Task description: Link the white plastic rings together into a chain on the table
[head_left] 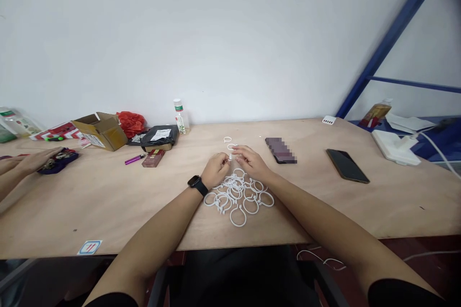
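My left hand (215, 169), with a black watch on its wrist, and my right hand (251, 160) meet over the wooden table (108, 201). Both pinch one small white plastic ring (231, 156) between their fingertips. Just in front of my hands lies a pile of several white plastic rings (237, 194). Two more white rings (229, 142) lie a little beyond my hands.
Two dark phones (281, 149) (347, 165) lie to the right. At the left are a cardboard box (103, 130), a purple lighter (134, 159), a small red box (153, 158) and a bottle (180, 116). Another person's hands (21, 165) rest at the far left edge.
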A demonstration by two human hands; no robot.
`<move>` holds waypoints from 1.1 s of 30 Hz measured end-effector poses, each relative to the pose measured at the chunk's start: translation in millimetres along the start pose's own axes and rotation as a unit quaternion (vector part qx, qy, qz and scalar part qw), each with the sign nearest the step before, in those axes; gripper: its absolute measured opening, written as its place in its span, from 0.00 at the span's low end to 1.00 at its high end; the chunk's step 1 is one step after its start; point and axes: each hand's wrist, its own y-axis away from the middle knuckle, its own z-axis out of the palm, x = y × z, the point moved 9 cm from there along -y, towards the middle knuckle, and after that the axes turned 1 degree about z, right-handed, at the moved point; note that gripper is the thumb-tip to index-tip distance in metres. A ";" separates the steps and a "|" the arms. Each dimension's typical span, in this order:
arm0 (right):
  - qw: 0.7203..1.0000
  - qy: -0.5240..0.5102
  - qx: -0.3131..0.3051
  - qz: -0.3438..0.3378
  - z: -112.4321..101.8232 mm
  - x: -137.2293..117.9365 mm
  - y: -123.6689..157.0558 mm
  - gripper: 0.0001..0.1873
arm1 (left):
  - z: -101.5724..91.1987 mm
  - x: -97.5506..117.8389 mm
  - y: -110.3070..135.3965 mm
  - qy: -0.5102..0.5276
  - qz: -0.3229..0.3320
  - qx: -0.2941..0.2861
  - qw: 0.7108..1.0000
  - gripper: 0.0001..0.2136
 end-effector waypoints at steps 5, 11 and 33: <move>0.997 -0.036 -0.045 0.044 11.2 8.7 1.3 0.15 | 5.7 -1.4 0.5 -0.001 0.001 -0.024 1.000 0.08; 0.972 -0.135 -0.004 0.192 14.7 48.6 9.3 0.16 | 7.9 -4.6 -0.3 -0.006 -0.005 -0.031 0.999 0.11; 0.984 -0.098 0.001 0.146 6.1 34.6 0.8 0.11 | 11.1 -0.7 -3.8 -0.012 -0.010 -0.027 1.000 0.14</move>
